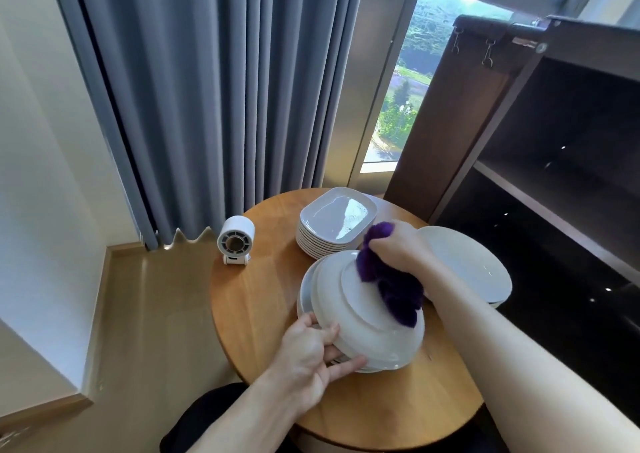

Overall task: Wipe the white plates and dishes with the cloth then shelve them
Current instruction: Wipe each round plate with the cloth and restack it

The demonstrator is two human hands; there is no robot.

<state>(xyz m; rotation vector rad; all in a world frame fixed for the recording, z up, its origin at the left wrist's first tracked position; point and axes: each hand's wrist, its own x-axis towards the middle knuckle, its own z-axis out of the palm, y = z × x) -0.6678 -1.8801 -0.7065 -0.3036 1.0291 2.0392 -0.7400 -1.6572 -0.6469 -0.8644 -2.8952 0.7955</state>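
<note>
My left hand [310, 354] grips the near rim of an upturned white dish [349, 328], thumb lying on its outer wall and fingers curled under the edge. My right hand [398, 248] is closed around a bunched purple cloth [394, 288], knuckles up, and presses the cloth onto the raised foot ring of the dish; part of the cloth hangs over the side of the dish nearest my right forearm. The dish is tilted, its low edge toward my left hand, and sits over a stack of round white plates [306, 290] whose rims show just beyond my left thumb. Just beyond my right hand stands a stack of rectangular plates [337, 224], the top one shiny. Outside my right wrist, partly hidden by it, lie wide round plates [464, 262] at the table's edge. All this rests on a round wooden table [259, 300]. Well beyond my left hand a small white fan [235, 241] stands on the table. Farther out past my right hand is a dark wooden shelf unit [519, 189].
</note>
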